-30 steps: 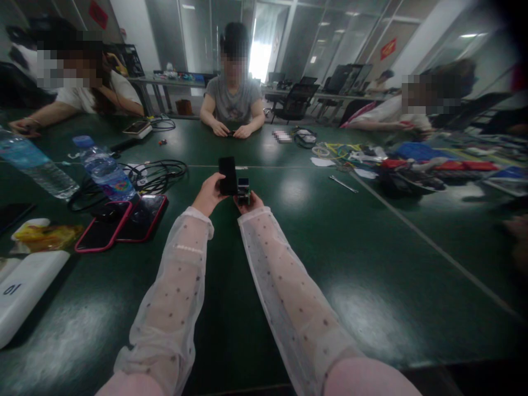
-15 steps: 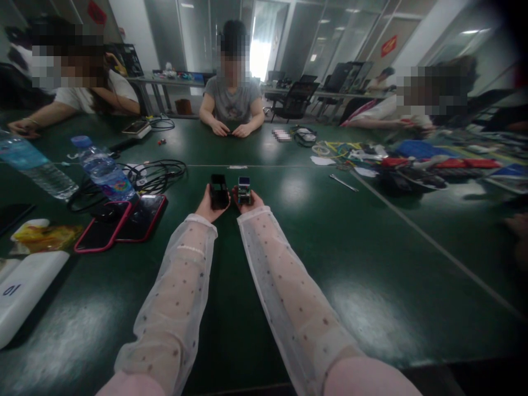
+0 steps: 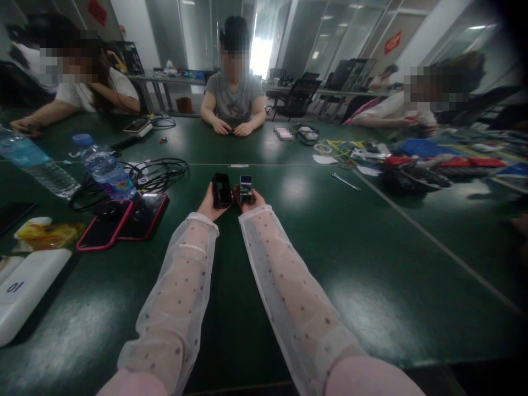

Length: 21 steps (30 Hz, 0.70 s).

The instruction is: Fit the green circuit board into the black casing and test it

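the left hand (image 3: 209,201) has its grip clamped on a black case (image 3: 222,190), the right hand (image 3: 256,200) on a board (image 3: 246,191), side by side over the desk (image 3: 379,247); both long axes run toward its far edge, the board's screen (image 3: 246,179) foremost.

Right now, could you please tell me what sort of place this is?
Probably a shared office or workroom: the green table, coiled black cables and black office chair suggest it.
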Available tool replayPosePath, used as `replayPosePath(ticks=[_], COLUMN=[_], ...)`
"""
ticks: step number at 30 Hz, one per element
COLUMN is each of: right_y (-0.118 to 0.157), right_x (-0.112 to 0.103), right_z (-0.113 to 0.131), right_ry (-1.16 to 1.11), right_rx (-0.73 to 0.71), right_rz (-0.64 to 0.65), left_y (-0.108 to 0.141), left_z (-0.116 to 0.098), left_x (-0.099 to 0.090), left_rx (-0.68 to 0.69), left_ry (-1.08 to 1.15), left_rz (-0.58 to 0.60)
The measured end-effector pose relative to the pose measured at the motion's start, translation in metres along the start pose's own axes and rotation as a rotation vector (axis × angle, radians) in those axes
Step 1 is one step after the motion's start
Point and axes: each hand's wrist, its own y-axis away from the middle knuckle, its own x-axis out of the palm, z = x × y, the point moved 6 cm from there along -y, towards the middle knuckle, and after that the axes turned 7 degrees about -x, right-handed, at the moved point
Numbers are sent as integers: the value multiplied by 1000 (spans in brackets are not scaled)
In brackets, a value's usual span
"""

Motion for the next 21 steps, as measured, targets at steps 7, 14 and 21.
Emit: replayPosePath(ticks=[7, 14, 21], right_y=[2, 5, 3], right_x=[3, 6, 6], right_z=[1, 1, 0], right_ry=[16, 21, 7], right_rx=[14, 35, 49], right_rz=[-13, -33, 1], left_y=[-3, -4, 0], left_z=[0, -1, 1], left_x=[-3, -3, 0], left_rx=[-8, -17, -32], left_ry=[0, 6, 12], left_rz=[-17, 15, 34])
